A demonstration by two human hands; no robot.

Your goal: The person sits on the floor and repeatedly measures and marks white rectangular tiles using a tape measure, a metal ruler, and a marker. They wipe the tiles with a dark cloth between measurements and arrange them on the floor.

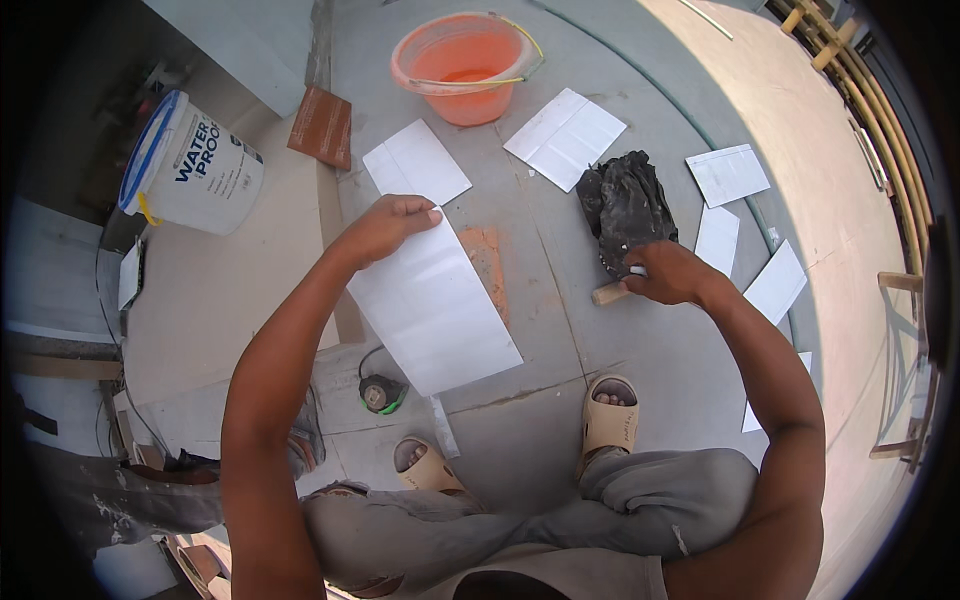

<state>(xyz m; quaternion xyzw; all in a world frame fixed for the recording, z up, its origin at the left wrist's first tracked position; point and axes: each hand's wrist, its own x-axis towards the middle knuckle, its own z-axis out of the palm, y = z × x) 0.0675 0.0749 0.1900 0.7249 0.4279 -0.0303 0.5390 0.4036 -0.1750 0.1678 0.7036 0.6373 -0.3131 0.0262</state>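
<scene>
My left hand grips a large white rectangular tile at its far edge, thumb on top. The tile slants over the grey floor, its near corner close to a tape measure. On the right, my right hand has its fingers closed at the near end of a crumpled black plastic bag. A small pale bit shows between those fingers; what they hold is mostly hidden. Just under them lies a short wooden handle, its other end out of sight.
An orange bucket with reddish contents stands ahead, cut white tiles near it. More white pieces lie at right beside a hose. A white bucket and a brown tile are at left. Another person's leg shows lower left.
</scene>
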